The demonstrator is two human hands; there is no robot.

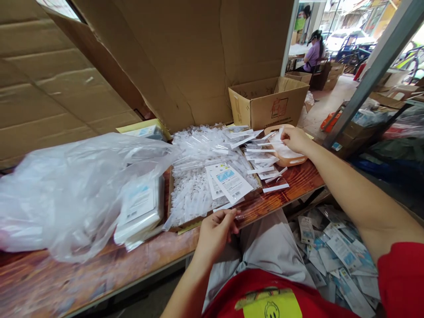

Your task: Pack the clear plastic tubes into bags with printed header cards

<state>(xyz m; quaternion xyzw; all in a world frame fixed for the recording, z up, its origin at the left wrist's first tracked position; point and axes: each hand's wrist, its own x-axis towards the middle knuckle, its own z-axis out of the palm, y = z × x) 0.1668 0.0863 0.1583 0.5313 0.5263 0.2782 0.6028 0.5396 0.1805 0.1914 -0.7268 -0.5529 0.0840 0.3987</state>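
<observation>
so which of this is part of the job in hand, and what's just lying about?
Likely in the job:
printed cards, nearest the left hand
white plastic pieces under them
clear sleeves with white strips
peach tray, at the right hand

Likely just about:
tall cardboard behind the table
parked white car
open carton with red print (use unclear)

This looks like a small packing workshop. Lots of little plastic bits sit on a table, bags with cards make a heap, and another person sits near boxes (a white car stands outside).
</observation>
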